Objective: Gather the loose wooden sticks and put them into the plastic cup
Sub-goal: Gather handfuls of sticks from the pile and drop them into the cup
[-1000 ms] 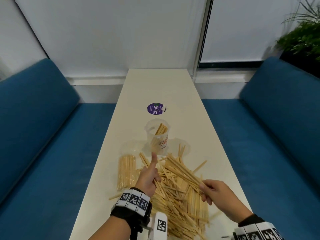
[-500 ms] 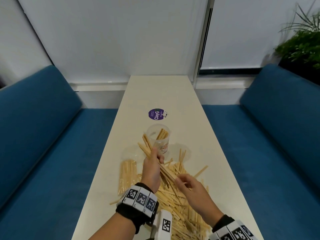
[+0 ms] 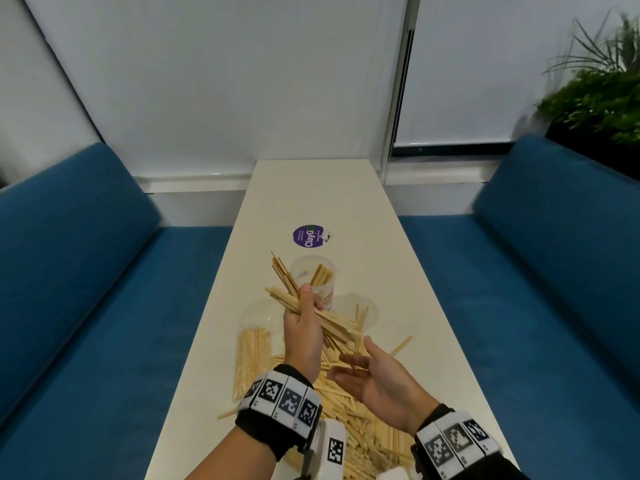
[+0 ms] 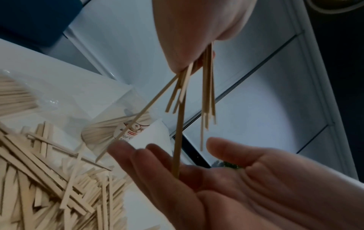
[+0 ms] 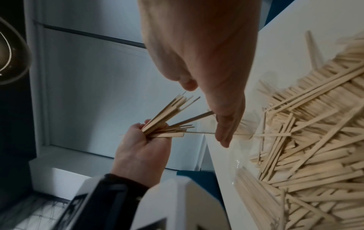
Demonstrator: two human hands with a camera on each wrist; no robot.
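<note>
My left hand [image 3: 306, 308] grips a fanned bundle of wooden sticks [image 3: 287, 289] in its fist, held above the table just in front of the clear plastic cup [image 3: 328, 293]. The cup stands upright with several sticks [image 3: 320, 274] leaning inside. My right hand [image 3: 363, 367] lies open, palm up, under the bundle's near ends. In the left wrist view one long stick [image 4: 178, 140] reaches down onto the right palm [image 4: 246, 186]. In the right wrist view the left hand [image 5: 141, 149] clutches the bundle [image 5: 167, 115]. A large loose pile of sticks [image 3: 349, 407] covers the near table.
A clear bag of neatly packed sticks [image 3: 252, 358] lies left of the pile. A purple round sticker [image 3: 309, 236] sits on the white table [image 3: 311, 195] beyond the cup. Blue sofas [image 3: 86, 271] flank the narrow table on both sides. A plant [image 3: 595, 95] stands at far right.
My left hand has closed round a bundle and raised it toward the cup. My right hand has left the pile, let go of the sticks and turned palm up beneath them.
</note>
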